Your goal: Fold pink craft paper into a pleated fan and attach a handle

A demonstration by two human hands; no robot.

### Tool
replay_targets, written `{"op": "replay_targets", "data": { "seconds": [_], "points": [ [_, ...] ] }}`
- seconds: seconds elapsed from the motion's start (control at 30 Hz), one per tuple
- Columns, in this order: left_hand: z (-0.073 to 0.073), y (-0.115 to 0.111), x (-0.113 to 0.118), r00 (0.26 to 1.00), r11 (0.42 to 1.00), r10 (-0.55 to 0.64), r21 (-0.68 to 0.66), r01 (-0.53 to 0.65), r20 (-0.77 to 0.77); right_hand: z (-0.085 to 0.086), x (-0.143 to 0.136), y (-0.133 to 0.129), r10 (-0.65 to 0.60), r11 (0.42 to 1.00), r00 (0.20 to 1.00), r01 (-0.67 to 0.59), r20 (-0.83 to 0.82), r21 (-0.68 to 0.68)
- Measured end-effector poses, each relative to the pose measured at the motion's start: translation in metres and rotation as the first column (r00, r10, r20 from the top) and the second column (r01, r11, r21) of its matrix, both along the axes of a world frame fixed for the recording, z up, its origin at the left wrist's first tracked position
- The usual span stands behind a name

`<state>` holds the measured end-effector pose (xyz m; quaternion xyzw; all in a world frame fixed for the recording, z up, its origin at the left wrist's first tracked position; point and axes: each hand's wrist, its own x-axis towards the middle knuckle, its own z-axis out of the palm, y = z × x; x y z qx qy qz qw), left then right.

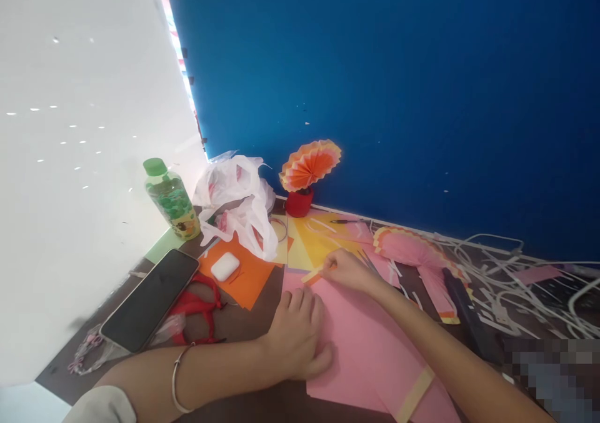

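The right hand's (344,270) grip looks pinched on an orange strip (311,277) at the far edge of the pink paper (360,348) on the counter (246,324); the left hand (297,332) lies unclenched across the paper's side. Tugging could tear the strip; weak pressure could let the paper slip.

Pink sheet (359,348): smooth matt paper. Bottle (171,199): clear plastic. Bag (234,182): thin crinkled plastic. Phone (150,299): glossy screen. Bracelet (174,382): shiny metal.
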<state>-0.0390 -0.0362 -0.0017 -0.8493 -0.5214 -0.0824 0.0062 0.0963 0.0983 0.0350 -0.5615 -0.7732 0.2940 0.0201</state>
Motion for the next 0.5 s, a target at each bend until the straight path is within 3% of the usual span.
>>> {"op": "replay_targets", "data": {
  "seconds": [0.23, 0.5],
  "points": [
    [-0.002, 0.016, -0.006, 0.996, 0.999, 0.040, -0.013, -0.039, 0.084, 0.001, 0.001, -0.001, -0.002, 1.000, 1.000, 0.001, -0.029, -0.029],
    [-0.003, 0.021, -0.008, 0.996, 0.999, 0.053, -0.017, -0.052, 0.066, 0.001, 0.002, 0.000, -0.003, 0.999, 0.999, 0.002, -0.039, -0.039]
  ]
}}
